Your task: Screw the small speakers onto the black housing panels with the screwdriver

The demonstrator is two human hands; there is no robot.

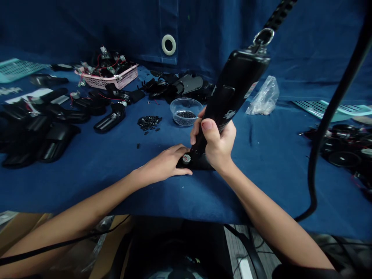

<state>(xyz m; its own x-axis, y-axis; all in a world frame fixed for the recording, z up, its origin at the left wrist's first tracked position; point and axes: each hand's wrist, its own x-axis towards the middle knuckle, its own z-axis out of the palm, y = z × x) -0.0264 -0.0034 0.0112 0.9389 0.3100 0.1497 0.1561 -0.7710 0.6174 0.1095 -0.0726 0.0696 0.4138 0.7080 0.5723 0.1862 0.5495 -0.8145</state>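
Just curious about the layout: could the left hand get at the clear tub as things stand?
Probably yes: the clear tub sits just beyond the left hand, with blue cloth between. That hand would likely leave the black part it touches; the right hand, around the black tool, might crowd it.

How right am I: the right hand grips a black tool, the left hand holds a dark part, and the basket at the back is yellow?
Not quite: the head view shows that the basket is pink, not yellow. The rest is right: the right hand grips the black tool, and the left hand holds the dark part.
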